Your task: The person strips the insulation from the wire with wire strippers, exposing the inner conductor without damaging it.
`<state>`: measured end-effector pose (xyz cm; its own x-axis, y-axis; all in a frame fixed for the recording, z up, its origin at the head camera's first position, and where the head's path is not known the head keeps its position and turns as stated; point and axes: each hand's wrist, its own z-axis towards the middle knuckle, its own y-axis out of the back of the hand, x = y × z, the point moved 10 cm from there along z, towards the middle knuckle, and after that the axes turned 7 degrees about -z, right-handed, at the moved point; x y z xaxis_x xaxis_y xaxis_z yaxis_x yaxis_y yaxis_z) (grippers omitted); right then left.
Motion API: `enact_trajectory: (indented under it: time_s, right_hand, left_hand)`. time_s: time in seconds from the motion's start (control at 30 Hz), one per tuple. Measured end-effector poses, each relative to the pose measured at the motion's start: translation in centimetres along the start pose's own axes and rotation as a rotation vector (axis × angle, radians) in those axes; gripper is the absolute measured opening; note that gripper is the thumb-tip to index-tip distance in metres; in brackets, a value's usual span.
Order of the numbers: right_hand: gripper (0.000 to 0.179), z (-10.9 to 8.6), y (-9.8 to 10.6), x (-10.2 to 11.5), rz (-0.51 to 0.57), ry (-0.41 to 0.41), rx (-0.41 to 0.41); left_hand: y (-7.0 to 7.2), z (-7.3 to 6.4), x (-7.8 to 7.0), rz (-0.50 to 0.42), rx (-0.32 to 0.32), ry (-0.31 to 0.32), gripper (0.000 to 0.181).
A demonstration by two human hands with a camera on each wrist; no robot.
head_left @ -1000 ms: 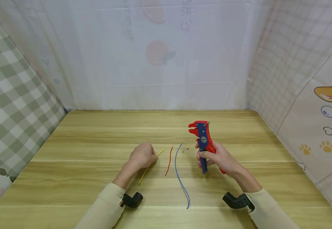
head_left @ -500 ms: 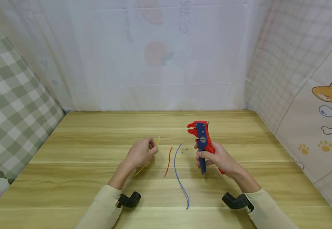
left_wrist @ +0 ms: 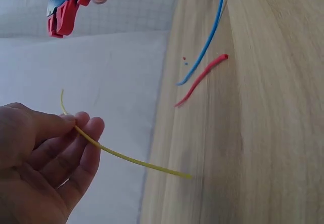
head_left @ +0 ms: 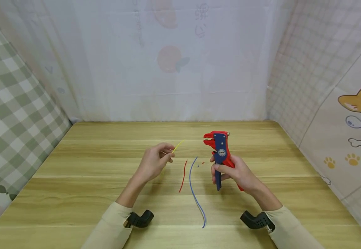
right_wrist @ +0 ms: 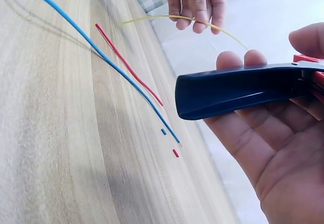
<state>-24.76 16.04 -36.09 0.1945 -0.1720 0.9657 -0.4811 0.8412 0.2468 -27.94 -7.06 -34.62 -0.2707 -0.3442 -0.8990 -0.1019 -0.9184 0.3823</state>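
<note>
My left hand [head_left: 156, 160] pinches a thin yellow wire [left_wrist: 129, 158] between thumb and fingers, raised off the table; one short end sticks out past the fingertips and the longer part trails behind. In my right hand [head_left: 238, 171] I grip a red and blue wire stripper [head_left: 221, 147] by its handles, its red jaws pointing left and parted at the tip. Between the hands, a short red wire [head_left: 183, 176] and a longer, curved blue wire [head_left: 193, 190] lie on the wooden table.
Beside the blue wire's far end lie a tiny blue scrap [right_wrist: 163, 132] and a tiny red scrap [right_wrist: 175, 153]. The wooden table [head_left: 105, 207] meets a pale curtain [head_left: 121, 86] behind, with patterned cloth at both sides.
My left hand has lifted the yellow wire off the table and turned, so the wire's short end now points up and to the right. The right hand with the wire stripper has barely moved.
</note>
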Motion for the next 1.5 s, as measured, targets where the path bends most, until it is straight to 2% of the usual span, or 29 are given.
enact_trajectory:
  time_s: [0.27, 0.4, 0.57, 0.83, 1.0, 1.5]
  right_hand:
    - [0.028, 0.0, -0.3, 0.5, 0.028, 0.037, 0.016]
    - [0.03, 0.0, -0.6, 0.8, 0.034, 0.06, 0.036]
    - [0.031, 0.0, -0.9, 0.9, 0.033, 0.079, 0.058]
    - [0.024, -0.1, -1.3, 0.9, 0.024, 0.066, 0.08]
    - [0.013, -0.2, -1.5, 0.8, 0.025, 0.052, 0.092]
    - [0.01, -0.4, -2.3, 0.7, 0.019, 0.052, 0.143]
  left_hand:
    - [0.8, -0.2, -1.5, -0.057, -0.061, -0.086, 0.02]
    - [0.9, -0.2, -1.9, -0.083, -0.066, -0.097, 0.019]
    - [0.7, -0.4, -2.3, -0.115, -0.058, -0.084, 0.019]
    - [0.4, -0.9, -3.6, -0.113, -0.046, -0.124, 0.017]
    - [0.3, -0.9, -3.8, -0.132, -0.045, -0.134, 0.016]
    - [-0.5, -1.2, -4.4, -0.134, 0.006, -0.145, 0.019]
